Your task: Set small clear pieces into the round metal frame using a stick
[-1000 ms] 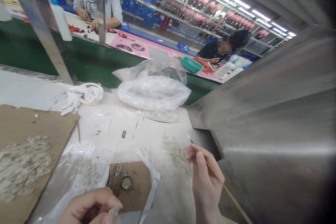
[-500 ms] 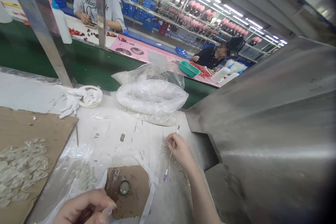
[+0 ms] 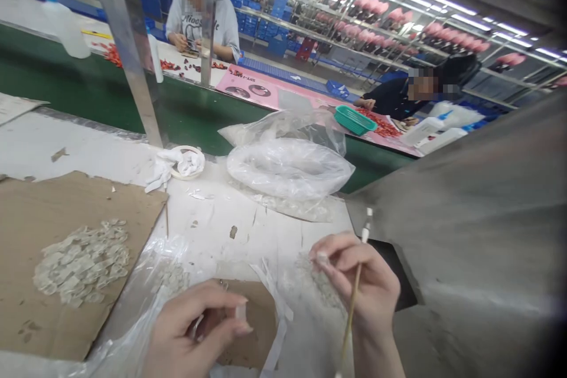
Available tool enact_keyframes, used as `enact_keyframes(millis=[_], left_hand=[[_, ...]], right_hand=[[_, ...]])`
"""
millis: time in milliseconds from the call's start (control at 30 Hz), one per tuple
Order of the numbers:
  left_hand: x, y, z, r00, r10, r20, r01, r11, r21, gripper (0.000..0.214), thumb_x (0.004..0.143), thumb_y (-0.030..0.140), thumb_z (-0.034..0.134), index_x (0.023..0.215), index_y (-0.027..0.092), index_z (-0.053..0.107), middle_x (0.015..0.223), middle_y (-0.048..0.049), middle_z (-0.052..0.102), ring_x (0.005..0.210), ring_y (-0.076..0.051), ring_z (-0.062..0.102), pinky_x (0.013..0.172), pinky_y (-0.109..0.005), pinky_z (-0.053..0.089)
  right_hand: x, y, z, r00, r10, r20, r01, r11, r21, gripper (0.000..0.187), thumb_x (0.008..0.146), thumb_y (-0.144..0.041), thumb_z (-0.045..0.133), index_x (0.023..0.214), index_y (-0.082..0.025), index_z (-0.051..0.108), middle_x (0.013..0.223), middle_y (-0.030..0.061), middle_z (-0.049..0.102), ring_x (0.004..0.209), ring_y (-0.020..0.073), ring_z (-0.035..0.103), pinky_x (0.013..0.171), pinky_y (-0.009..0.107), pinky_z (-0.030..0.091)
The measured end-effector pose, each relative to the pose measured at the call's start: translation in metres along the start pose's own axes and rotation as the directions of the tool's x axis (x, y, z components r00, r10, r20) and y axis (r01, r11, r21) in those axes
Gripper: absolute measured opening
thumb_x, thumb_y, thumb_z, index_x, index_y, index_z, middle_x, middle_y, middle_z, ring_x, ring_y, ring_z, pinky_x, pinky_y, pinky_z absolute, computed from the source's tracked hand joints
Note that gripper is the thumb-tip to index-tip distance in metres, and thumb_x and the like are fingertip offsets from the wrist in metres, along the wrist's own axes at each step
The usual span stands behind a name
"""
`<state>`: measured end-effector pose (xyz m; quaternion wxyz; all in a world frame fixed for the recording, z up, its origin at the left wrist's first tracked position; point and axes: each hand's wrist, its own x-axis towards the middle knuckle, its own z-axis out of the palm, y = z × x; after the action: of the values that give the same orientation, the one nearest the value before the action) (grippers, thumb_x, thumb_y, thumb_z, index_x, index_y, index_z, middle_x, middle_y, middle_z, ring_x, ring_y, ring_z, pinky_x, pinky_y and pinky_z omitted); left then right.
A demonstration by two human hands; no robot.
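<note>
My left hand (image 3: 195,325) is closed in a pinch on a small translucent plastic piece (image 3: 240,311), above a small brown cardboard (image 3: 257,331). Between the thumb and fingertips of my right hand (image 3: 367,283) is another small clear piece (image 3: 322,257). A thin wooden-handled brush (image 3: 353,301) also lies across that hand, its white-banded end pointing up. Beneath the right fingers, small clear pieces (image 3: 325,289) are scattered on the white table. Another little heap of clear pieces (image 3: 172,277) lies on plastic film behind my left hand.
At left, a large cardboard sheet (image 3: 146,207) bears a pile of translucent pieces (image 3: 84,263). A clear plastic bag (image 3: 287,171) and a tape roll with white cloth (image 3: 188,162) stand at the back. A metal wall (image 3: 478,236) bounds the right. Two people work beyond the green belt (image 3: 186,112).
My right hand has risen from the table toward the left hand, bringing up a small clear piece along with the brush. My left hand has moved right and up. The view has shifted leftward.
</note>
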<state>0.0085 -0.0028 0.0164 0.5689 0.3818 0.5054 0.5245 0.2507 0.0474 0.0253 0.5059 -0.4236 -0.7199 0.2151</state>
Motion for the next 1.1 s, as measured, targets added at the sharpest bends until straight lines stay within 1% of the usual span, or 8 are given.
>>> enact_keyframes(millis=[133,333,467,633,733,833,1000,1100], left_hand=[[0.018,0.004,0.009,0.994,0.057,0.091,-0.048,0.994,-0.098,0.012,0.069,0.019,0.088,0.071,0.030,0.084,0.062,0.0020,0.069,0.059,-0.012,0.057,0.056,-0.019,0.044],[0.026,0.000,0.000,0.957,0.227,0.181,-0.202,0.968,-0.146,0.018,0.076,0.018,0.086,0.084,0.034,0.085,0.068,0.0025,0.069,0.061,-0.011,0.060,0.056,-0.017,0.048],[0.020,0.002,0.000,0.942,0.278,0.189,-0.255,0.957,-0.137,0.021,0.076,0.015,0.085,0.084,0.035,0.084,0.069,0.0034,0.072,0.061,-0.012,0.065,0.056,-0.017,0.051],[0.011,0.002,0.004,0.960,0.280,0.026,-0.278,0.958,-0.070,0.014,0.074,0.020,0.088,0.076,0.032,0.081,0.063,0.0055,0.068,0.056,-0.009,0.056,0.054,-0.018,0.044],[0.015,0.000,0.001,0.947,0.302,0.111,-0.303,0.953,-0.009,0.015,0.073,0.022,0.089,0.080,0.032,0.080,0.065,0.0055,0.067,0.056,-0.010,0.054,0.053,-0.018,0.044],[0.022,0.001,-0.002,0.885,0.402,0.236,-0.421,0.907,0.034,0.021,0.079,0.030,0.086,0.099,0.034,0.080,0.075,0.0029,0.069,0.056,-0.010,0.055,0.050,-0.017,0.047],[0.020,0.004,-0.001,0.767,0.587,0.260,-0.635,0.754,0.168,0.014,0.087,0.030,0.079,0.100,0.024,0.078,0.075,0.0021,0.068,0.056,-0.008,0.060,0.047,-0.014,0.047],[0.012,0.002,0.001,0.745,0.627,0.228,-0.667,0.707,0.234,0.015,0.089,0.031,0.076,0.102,0.023,0.075,0.077,0.0034,0.067,0.051,-0.006,0.053,0.045,-0.013,0.046]], right_hand=[[0.011,-0.038,0.031,0.934,-0.347,0.085,0.349,0.937,-0.005,0.026,0.084,0.002,0.067,0.094,-0.022,0.064,0.091,0.0057,0.073,0.080,0.0215,0.076,0.064,0.035,0.066],[0.005,-0.047,0.060,0.859,-0.513,0.016,0.511,0.853,-0.102,0.015,0.095,-0.004,0.059,0.090,-0.014,0.069,0.089,0.0095,0.075,0.080,0.0212,0.075,0.059,0.031,0.066],[0.000,-0.054,0.061,0.886,-0.459,0.073,0.464,0.881,-0.095,0.014,0.097,-0.005,0.058,0.090,-0.011,0.068,0.088,0.0095,0.074,0.081,0.0197,0.074,0.062,0.028,0.066],[-0.001,-0.053,0.064,0.895,-0.438,0.078,0.442,0.896,-0.036,0.014,0.097,-0.004,0.057,0.090,-0.014,0.065,0.084,0.0090,0.071,0.075,0.0191,0.071,0.058,0.028,0.065],[-0.001,-0.047,0.065,0.918,-0.385,0.091,0.373,0.919,0.128,0.015,0.097,-0.006,0.057,0.086,-0.016,0.061,0.083,0.0074,0.067,0.073,0.0170,0.070,0.058,0.026,0.063],[-0.003,-0.039,0.066,0.958,-0.270,0.096,0.226,0.918,0.324,0.012,0.097,-0.016,0.063,0.087,-0.021,0.058,0.081,0.0042,0.065,0.073,0.0169,0.069,0.057,0.026,0.061],[-0.008,-0.032,0.073,0.986,-0.134,0.103,0.063,0.855,0.514,0.010,0.096,-0.026,0.066,0.089,-0.026,0.060,0.079,0.0022,0.064,0.071,0.0179,0.067,0.057,0.029,0.057],[-0.012,-0.032,0.076,0.988,-0.122,0.098,0.043,0.815,0.578,0.007,0.095,-0.024,0.068,0.090,-0.026,0.063,0.080,0.0022,0.064,0.071,0.0173,0.066,0.058,0.028,0.057]])
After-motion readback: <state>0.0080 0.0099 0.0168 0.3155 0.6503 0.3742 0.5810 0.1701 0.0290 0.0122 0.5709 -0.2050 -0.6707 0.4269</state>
